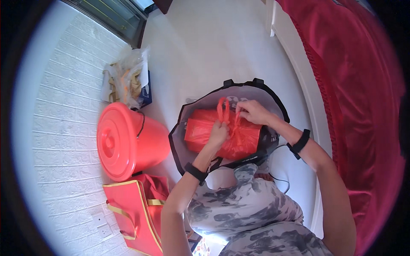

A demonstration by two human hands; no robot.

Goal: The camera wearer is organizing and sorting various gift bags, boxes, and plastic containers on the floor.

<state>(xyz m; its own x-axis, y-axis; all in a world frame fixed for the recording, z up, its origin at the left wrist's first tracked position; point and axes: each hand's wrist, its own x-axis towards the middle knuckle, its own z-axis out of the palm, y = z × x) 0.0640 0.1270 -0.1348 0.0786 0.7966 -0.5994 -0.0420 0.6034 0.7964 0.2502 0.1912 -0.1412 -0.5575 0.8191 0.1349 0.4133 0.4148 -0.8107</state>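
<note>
1. Package [243, 145] in thin red plastic lies inside a grey bag [260, 94] with black rim, whose mouth is spread wide on the pale floor [213, 47].
2. Left hand [218, 134] is over the middle of the package; its fingers are curled narrow and hold the gathered plastic, just below a standing handle loop [221, 109].
3. Right hand [255, 112] is over the far right part of the package. Its thumb and fingers come close together and pinch another raised strip of the same plastic.
4. Thus the package lies directly under both hands; one end reaches out to the left of the left hand, and its near side comes toward the person's patterned clothes [247, 200].
5. At the left, just beside the grey bag, stands a red bucket [153, 143] with its lid [124, 128] on.
6. Nearer to the person is a red bag with gold trim [121, 202].
</note>
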